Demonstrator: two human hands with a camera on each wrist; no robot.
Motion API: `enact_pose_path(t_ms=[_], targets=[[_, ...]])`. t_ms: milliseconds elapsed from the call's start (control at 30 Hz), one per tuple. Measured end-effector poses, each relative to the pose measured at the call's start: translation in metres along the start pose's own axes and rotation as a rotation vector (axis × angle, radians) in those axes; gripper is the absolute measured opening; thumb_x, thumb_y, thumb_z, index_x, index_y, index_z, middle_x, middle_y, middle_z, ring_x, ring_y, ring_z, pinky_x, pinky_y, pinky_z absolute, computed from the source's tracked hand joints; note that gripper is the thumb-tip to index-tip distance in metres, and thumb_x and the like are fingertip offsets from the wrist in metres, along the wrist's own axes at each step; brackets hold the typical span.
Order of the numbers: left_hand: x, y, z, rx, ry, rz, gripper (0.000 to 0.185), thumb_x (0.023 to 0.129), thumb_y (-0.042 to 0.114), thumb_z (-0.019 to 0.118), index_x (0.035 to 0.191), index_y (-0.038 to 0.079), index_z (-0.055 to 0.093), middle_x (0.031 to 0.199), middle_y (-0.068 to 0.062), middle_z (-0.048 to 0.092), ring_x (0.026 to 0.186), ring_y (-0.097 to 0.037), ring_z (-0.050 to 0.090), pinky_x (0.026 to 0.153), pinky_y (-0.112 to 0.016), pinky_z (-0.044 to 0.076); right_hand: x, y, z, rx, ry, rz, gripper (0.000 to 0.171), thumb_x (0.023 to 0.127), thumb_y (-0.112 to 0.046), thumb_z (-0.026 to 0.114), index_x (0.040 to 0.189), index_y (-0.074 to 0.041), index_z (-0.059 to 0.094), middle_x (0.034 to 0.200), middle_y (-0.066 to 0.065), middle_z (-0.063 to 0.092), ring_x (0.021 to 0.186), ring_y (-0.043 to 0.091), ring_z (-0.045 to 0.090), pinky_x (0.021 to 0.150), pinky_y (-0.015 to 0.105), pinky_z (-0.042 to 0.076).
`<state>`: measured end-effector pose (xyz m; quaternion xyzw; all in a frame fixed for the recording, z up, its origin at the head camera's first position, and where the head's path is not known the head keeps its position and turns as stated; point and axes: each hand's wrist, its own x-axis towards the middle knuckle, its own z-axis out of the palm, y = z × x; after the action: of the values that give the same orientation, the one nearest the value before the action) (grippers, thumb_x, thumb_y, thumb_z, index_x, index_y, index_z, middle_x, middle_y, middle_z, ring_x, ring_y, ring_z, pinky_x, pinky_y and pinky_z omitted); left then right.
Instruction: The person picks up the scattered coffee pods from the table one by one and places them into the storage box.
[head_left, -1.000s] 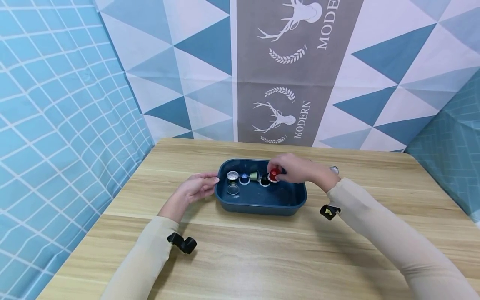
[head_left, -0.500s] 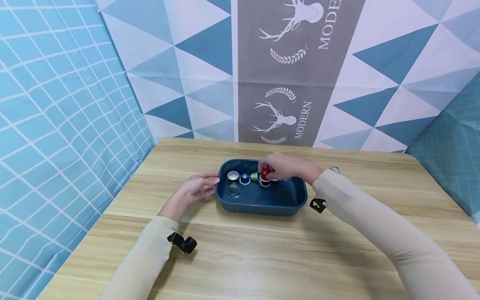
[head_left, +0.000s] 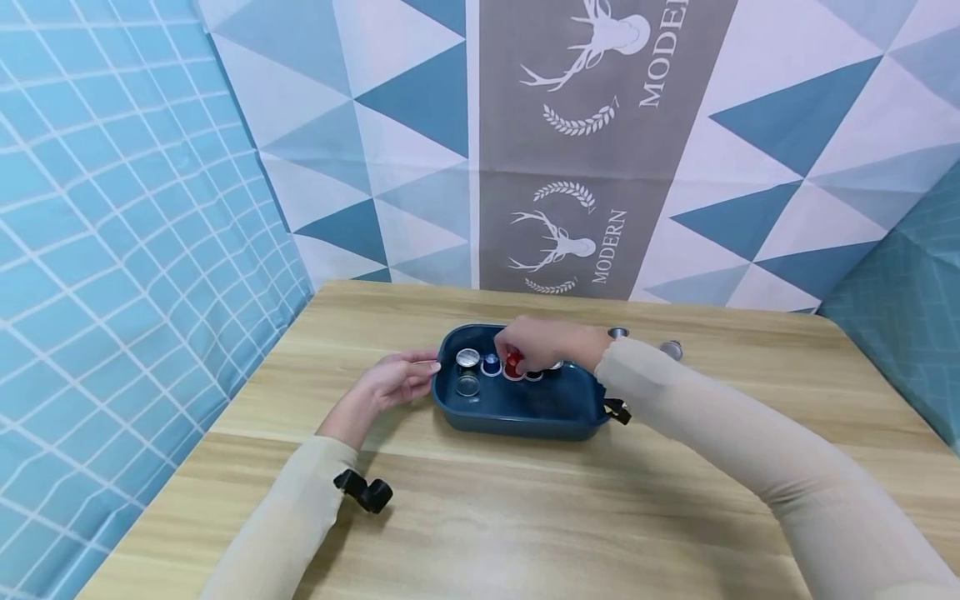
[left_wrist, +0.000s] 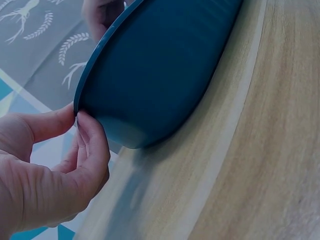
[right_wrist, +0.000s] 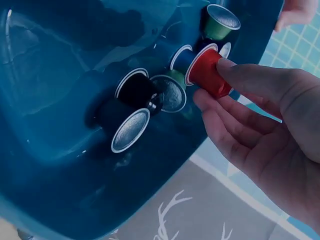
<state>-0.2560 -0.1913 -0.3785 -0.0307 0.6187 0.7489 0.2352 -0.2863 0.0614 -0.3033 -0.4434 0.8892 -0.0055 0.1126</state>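
While inside tub (head_left: pixel 517 412) | right hand (head_left: pixel 551 343) pinches red capsule (head_left: pixel 513 363) | left hand (head_left: pixel 393 379) pinches rim

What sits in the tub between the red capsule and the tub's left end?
In the head view, a blue capsule and two silver-topped capsules sit between the red capsule and the left end of the tub.
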Motion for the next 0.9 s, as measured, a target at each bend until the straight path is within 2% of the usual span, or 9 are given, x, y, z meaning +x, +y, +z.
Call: enact_pose_path(t_ms=[333, 600, 733, 900], targets=[[-0.004, 0.000, 0.003, 0.027, 0.014, -0.013, 0.051, 0.097, 0.001, 0.049, 0.144, -0.007, 0.031, 0.079, 0.008, 0.066, 0.072, 0.000, 0.062, 0.067, -0.015, 0.051, 0.017, -0.012, 0.007, -0.058, -0.072, 0.013, 0.009, 0.085, -0.005, 0.070, 0.091, -0.008, 0.064, 0.090, 0.004, 0.064, 0.079, 0.014, 0.051, 0.073, 0.025, 0.047], [-0.006, 0.002, 0.004, 0.025, 0.030, -0.018, 0.054, 0.097, 0.001, 0.049, 0.145, -0.007, 0.028, 0.072, 0.009, 0.065, 0.065, 0.001, 0.059, 0.065, -0.015, 0.050, 0.031, -0.017, 0.012, -0.077, -0.056, -0.007, 0.014, 0.083, -0.006, 0.074, 0.095, -0.008, 0.066, 0.098, 0.005, 0.068, 0.089, 0.015, 0.061, 0.082, 0.029, 0.056], [-0.005, 0.002, 0.005, 0.031, 0.028, -0.022, 0.054, 0.097, 0.001, 0.049, 0.146, -0.007, 0.028, 0.074, 0.009, 0.066, 0.066, 0.001, 0.059, 0.066, -0.016, 0.050, 0.033, -0.017, 0.016, -0.082, -0.069, -0.004, 0.015, 0.084, -0.008, 0.073, 0.097, -0.008, 0.067, 0.101, 0.005, 0.068, 0.091, 0.015, 0.061, 0.084, 0.028, 0.056], [-0.006, 0.004, 0.006, 0.031, 0.042, -0.018, 0.054, 0.097, 0.001, 0.049, 0.146, -0.007, 0.028, 0.080, 0.007, 0.066, 0.073, -0.001, 0.061, 0.068, -0.017, 0.050, 0.033, -0.015, 0.018, -0.074, -0.060, -0.012, 0.012, 0.086, -0.007, 0.071, 0.097, -0.008, 0.066, 0.098, 0.005, 0.067, 0.085, 0.013, 0.059, 0.080, 0.025, 0.055]])
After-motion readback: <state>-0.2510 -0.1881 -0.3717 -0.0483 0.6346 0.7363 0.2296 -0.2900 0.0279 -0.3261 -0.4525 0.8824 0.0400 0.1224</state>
